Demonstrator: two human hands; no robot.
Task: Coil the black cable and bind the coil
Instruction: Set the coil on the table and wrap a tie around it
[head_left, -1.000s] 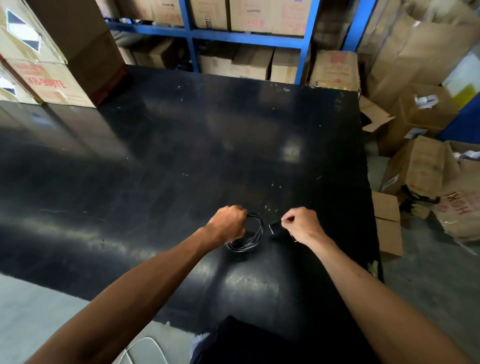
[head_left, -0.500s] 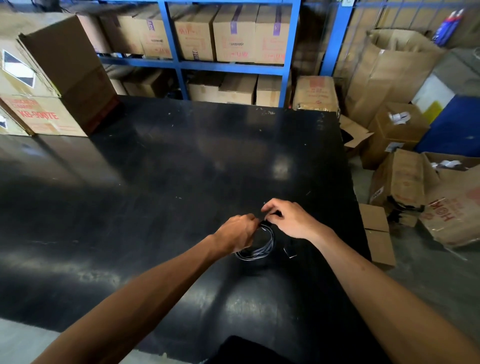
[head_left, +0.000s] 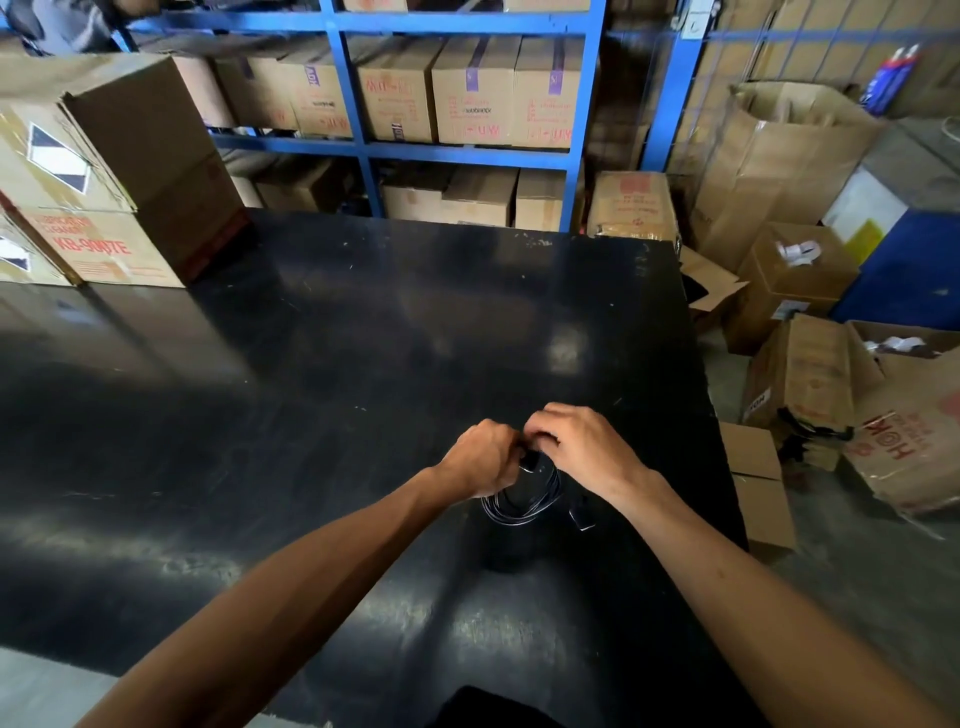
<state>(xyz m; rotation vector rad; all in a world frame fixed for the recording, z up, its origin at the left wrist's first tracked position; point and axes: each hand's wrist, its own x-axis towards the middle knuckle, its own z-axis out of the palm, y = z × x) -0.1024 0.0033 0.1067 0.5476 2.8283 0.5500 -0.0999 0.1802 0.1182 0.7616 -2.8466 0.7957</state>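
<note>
The black cable (head_left: 524, 506) is wound into a small coil that hangs just above the glossy black table (head_left: 322, 395). My left hand (head_left: 483, 457) is closed around the coil's top left part. My right hand (head_left: 576, 449) meets it from the right, its fingertips pinched at the top of the coil, where something small and dark sits between the two hands. A black plug end (head_left: 582, 514) dangles under my right wrist. The upper part of the coil is hidden by my fingers.
Stacked cardboard boxes (head_left: 104, 171) stand on the table's far left corner. Blue shelving (head_left: 467, 93) full of boxes runs behind the table. Open and flattened cartons (head_left: 831, 374) lie on the floor past the table's right edge.
My right hand has moved left from beside the coil to its top, joining my left hand. The view has tilted upward, showing more of the shelving.
</note>
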